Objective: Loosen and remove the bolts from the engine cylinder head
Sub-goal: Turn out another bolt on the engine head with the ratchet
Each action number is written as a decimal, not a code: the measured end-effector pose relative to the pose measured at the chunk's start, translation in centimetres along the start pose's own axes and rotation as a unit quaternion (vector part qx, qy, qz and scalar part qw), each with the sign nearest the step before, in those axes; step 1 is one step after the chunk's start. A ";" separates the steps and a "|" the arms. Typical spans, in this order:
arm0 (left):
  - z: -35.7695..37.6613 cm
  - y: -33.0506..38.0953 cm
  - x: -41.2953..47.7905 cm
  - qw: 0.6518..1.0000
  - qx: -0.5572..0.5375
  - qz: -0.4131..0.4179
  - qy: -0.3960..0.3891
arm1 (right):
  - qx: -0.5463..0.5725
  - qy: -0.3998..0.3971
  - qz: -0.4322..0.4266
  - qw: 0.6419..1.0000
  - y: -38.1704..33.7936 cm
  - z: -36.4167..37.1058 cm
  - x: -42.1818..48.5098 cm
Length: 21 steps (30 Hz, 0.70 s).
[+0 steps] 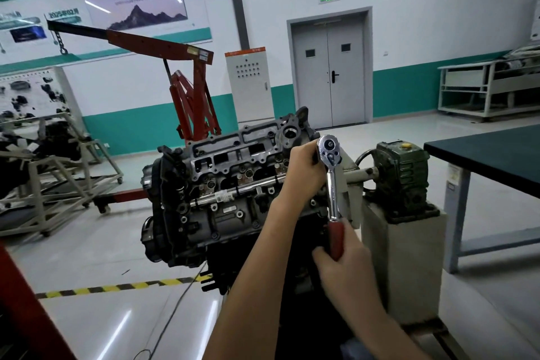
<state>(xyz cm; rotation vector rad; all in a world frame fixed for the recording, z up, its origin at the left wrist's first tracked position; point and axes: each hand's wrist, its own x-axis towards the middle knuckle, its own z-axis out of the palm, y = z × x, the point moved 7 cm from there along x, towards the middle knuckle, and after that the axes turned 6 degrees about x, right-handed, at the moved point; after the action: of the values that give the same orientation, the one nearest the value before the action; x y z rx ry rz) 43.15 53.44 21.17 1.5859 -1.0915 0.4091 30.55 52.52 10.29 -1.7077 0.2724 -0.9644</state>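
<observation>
The cylinder head tops the engine at mid-frame, and at its 3 o'clock end the left hand curls around the chrome ratchet just behind its head, hiding its own fingertips, the socket and whichever bolt is being worked. At 5 o'clock the right hand has its fingers clamped on the ratchet's red handle, slightly blurred. A dark green surface is cut off at 3 o'clock, a red engine hoist stands at 11, and a grey double door at 1.

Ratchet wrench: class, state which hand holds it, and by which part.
Right hand grips the ratchet wrench by its red handle; left hand holds its chrome head.
</observation>
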 end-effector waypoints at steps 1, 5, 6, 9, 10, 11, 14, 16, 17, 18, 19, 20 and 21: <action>0.0 -0.1 0.0 1.000 -0.002 0.000 -0.002 | 0.021 -0.005 0.002 1.000 -0.2 0.8 -0.3; -0.3 0.3 0.1 1.000 0.013 0.006 -0.012 | -0.092 -0.108 -0.047 0.989 -0.9 -3.2 1.9; -0.2 0.5 0.1 1.000 0.022 0.007 -0.022 | -0.138 -0.150 -0.065 0.977 -1.2 -5.1 3.1; 0.0 1.0 0.1 0.998 0.039 0.006 -0.046 | -0.280 -0.187 -0.138 0.931 -3.8 -9.5 6.7; 0.0 1.0 0.1 0.998 0.037 0.006 -0.046 | -0.292 -0.184 -0.158 0.925 -4.4 -9.9 7.2; 0.0 0.9 0.1 0.998 0.035 0.006 -0.044 | -0.292 -0.176 -0.165 0.926 -4.4 -9.9 7.2; 0.1 0.6 -0.2 0.999 0.027 0.007 -0.028 | -0.222 -0.109 -0.083 0.965 -1.7 -7.7 4.5; 0.2 0.3 -0.1 1.000 0.016 0.007 -0.014 | -0.135 -0.041 -0.028 0.990 -0.2 -4.6 1.7; 0.2 0.2 -0.1 1.000 0.013 0.007 -0.009 | -0.072 -0.021 -0.011 0.997 0.1 -2.8 0.7; 0.2 0.2 0.0 1.000 0.013 0.007 -0.005 | -0.012 -0.011 0.004 1.000 0.0 -1.0 0.0; 0.2 0.2 0.0 1.000 0.016 0.009 -0.003 | 0.029 -0.002 0.006 1.000 -0.2 0.4 -0.4; 0.1 0.2 0.1 1.000 0.019 0.010 -0.003 | 0.043 0.001 0.001 0.999 -0.4 1.1 -0.6; 0.1 0.2 0.1 1.000 0.022 0.010 -0.004 | 0.036 -0.002 -0.003 0.999 -0.4 1.0 -0.4</action>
<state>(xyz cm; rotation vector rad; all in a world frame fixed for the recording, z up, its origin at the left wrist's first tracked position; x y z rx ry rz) 43.02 53.30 21.31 1.6173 -1.1106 0.4428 30.87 53.60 10.37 -1.6468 0.2267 -0.9640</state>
